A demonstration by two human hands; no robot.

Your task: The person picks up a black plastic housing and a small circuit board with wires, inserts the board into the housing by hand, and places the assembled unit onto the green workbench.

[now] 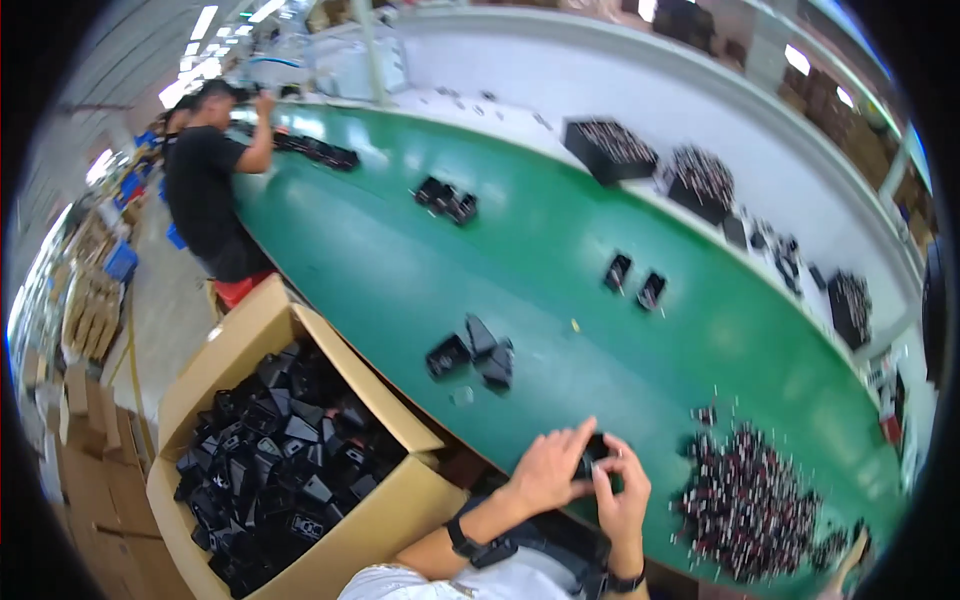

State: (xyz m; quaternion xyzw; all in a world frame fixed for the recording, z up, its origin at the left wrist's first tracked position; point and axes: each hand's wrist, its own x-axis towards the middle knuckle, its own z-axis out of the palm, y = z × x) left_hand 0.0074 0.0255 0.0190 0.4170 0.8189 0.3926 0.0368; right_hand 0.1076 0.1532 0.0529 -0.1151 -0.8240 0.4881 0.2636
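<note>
Close to the front edge of the green table, my left hand [548, 468] and my right hand [622, 490] meet around a small black plastic housing [594, 454]. The left fingers press against its left side, the index finger stretched out. The right thumb and fingers curl around its other side. Much of the housing is hidden by the fingers. Right of my hands lies a large heap of small red, black and white parts [745, 505]. Several loose black housings [447, 355] lie on the table beyond my left hand.
At my left stands an open cardboard box [375, 520] full of black housings [290, 430]. Farther up the green table [350, 230] lie more black pieces [445, 200] and two housings [618, 272]. Black bins [606, 165] line the back ledge. A person in black [205, 190] works at the far left.
</note>
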